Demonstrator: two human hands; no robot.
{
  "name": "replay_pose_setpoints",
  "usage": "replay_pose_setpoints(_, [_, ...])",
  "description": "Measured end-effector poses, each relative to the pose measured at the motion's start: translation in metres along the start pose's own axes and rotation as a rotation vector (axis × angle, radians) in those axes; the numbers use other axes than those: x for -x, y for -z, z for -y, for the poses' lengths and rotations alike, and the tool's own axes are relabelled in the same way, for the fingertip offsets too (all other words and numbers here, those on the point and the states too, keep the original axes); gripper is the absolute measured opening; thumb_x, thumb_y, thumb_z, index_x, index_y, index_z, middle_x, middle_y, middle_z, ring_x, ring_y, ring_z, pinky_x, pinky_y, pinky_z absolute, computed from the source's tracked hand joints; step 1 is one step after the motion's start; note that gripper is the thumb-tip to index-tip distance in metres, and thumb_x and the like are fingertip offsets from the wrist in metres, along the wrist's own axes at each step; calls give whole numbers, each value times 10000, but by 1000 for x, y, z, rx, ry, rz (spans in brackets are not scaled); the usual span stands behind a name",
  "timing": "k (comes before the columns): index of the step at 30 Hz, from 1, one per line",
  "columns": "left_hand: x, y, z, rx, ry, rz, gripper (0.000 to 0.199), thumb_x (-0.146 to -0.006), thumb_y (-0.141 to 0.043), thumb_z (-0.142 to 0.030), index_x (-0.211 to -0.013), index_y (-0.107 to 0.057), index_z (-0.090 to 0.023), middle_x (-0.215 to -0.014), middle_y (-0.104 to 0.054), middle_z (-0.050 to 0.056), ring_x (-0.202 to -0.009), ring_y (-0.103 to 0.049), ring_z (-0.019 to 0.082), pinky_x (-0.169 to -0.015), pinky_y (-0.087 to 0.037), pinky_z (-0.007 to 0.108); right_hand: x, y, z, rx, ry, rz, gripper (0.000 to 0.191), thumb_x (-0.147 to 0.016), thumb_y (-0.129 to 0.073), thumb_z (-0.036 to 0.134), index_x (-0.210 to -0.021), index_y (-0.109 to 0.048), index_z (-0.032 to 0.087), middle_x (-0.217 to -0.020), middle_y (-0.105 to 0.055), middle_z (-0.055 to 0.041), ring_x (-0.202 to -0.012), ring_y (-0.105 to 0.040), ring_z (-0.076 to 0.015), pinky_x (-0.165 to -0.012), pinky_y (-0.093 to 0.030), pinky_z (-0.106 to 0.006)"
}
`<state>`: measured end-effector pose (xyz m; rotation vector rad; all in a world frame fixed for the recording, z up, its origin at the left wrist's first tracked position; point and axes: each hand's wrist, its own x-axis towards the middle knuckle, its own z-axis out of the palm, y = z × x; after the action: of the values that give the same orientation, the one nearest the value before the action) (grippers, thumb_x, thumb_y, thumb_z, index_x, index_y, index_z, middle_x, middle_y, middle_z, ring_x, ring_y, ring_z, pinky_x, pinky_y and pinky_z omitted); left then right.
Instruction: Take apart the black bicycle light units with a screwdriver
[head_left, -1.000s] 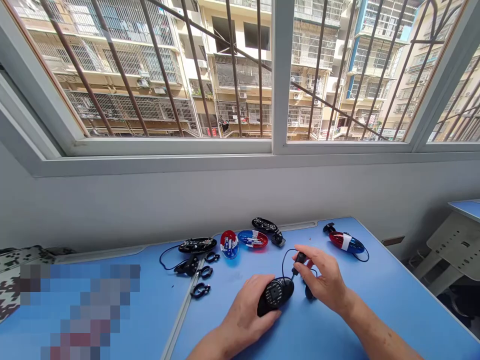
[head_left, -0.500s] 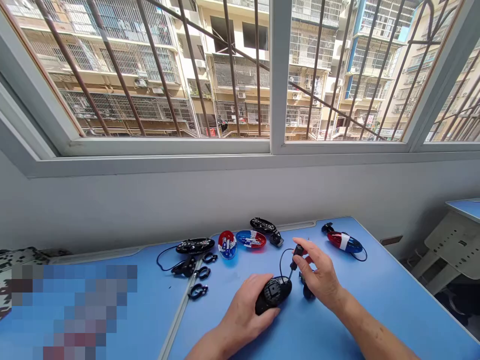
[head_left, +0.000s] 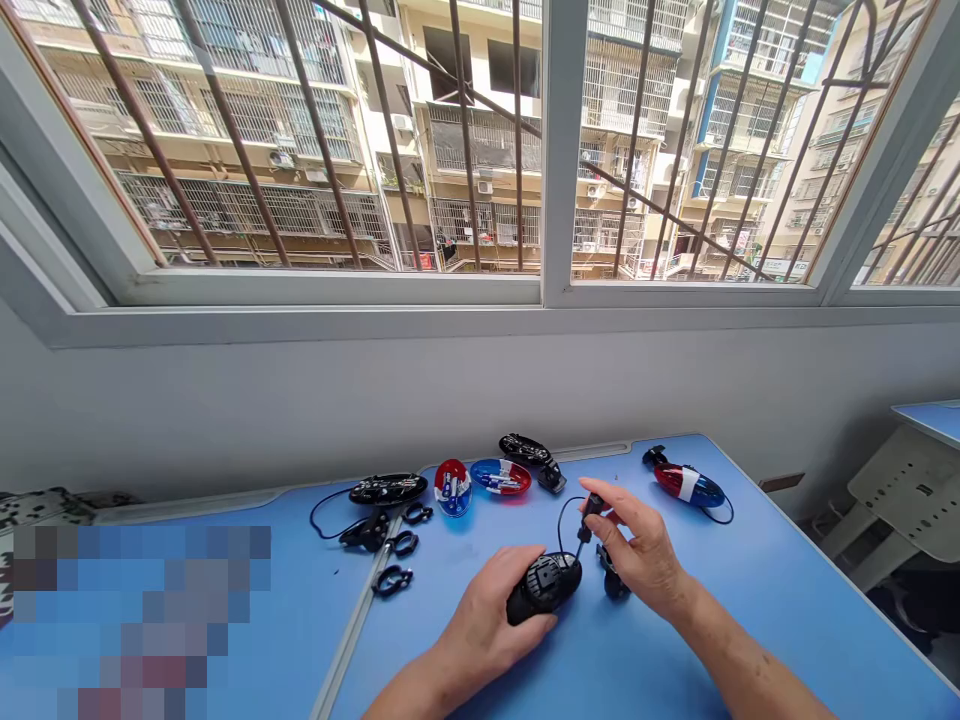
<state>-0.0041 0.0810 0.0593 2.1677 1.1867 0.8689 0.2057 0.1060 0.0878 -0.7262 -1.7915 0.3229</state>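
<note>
My left hand (head_left: 491, 615) is wrapped round a black oval device (head_left: 546, 585) on the blue table. Between the fingers of my right hand (head_left: 639, 535) is a small black screwdriver (head_left: 592, 517), its shaft pointing down at the device's far right end. A thin black cable (head_left: 561, 522) loops up from the device. Just under my right hand lies a black part (head_left: 615, 580), partly hidden. Behind the device are a red and blue oval shell (head_left: 453, 487), another such shell (head_left: 502, 477) and a black unit (head_left: 525, 449).
To the left lie a black unit with a cable (head_left: 388, 489) and several black ring clamps (head_left: 392, 580). A red, white and blue unit (head_left: 690, 484) sits at the right. A seam (head_left: 346, 640) crosses the blue table (head_left: 757, 600). Behind is a barred window.
The black device has tilted slightly in my left hand. Both hands and the screwdriver have shifted very slightly left in the view.
</note>
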Motion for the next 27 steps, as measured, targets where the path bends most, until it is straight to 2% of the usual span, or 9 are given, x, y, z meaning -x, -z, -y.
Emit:
replay_pose_setpoints(8, [0, 0, 4, 4, -14, -2, 482, -659, -641, -167, -1135, -608, -237, -1080, -701, 48, -981, -629, 263, -883, -510, 365, -4, 2, -3, -163, -94, 153, 380, -919, -507, 239, -1292, -573, 273, -931, -725, -27, -811, -686, -149, -672, -591, -266])
replay_pose_setpoints(10, [0, 0, 4, -4, -27, -6, 477, -655, -636, -159, -1124, -609, -238, -1063, -704, 42, -963, -632, 258, -869, -514, 357, -4, -2, -4, -165, -109, 123, 386, -918, -504, 240, -1299, -557, 272, -925, -726, -24, -815, -690, -150, -670, -590, -261])
replay_pose_setpoints(13, [0, 0, 4, -13, -53, 1, 483, -646, -622, -137, -1117, -603, -242, -1040, -705, 33, -937, -632, 247, -859, -515, 349, 0, -10, -6, -94, -88, 11, 334, -931, -475, 226, -1254, -556, 264, -915, -718, -27, -753, -687, -138, -621, -580, -240])
replay_pose_setpoints(16, [0, -1, 4, -12, -62, 5, 489, -643, -619, -134, -1120, -593, -240, -1034, -702, 30, -929, -631, 241, -854, -514, 343, 4, -17, -6, 2, -9, -77, 289, -939, -459, 201, -1206, -550, 263, -919, -700, -29, -731, -672, -134, -597, -570, -240])
replay_pose_setpoints(20, [1, -3, 7, -6, -64, 2, 495, -640, -620, -137, -1124, -587, -233, -1036, -696, 30, -937, -628, 239, -858, -511, 343, 3, -18, -6, 88, 78, -109, 303, -893, -559, 235, -1193, -553, 273, -950, -662, -47, -804, -631, -167, -560, -560, -257])
replay_pose_setpoints(24, [1, -3, 7, 6, -56, 17, 501, -646, -622, -127, -1136, -582, -220, -1051, -687, 35, -957, -620, 239, -871, -505, 347, -1, -13, -1, 111, 53, -127, 294, -870, -597, 199, -1152, -585, 280, -905, -630, -31, -748, -599, -151, -532, -553, -244])
replay_pose_setpoints(27, [2, -2, 5, 20, -63, 37, 500, -654, -620, -116, -1142, -579, -213, -1064, -680, 36, -969, -613, 236, -879, -494, 344, -2, -9, 3, 73, 37, -92, 312, -876, -579, 158, -1162, -590, 282, -879, -641, -14, -731, -604, -136, -565, -567, -238])
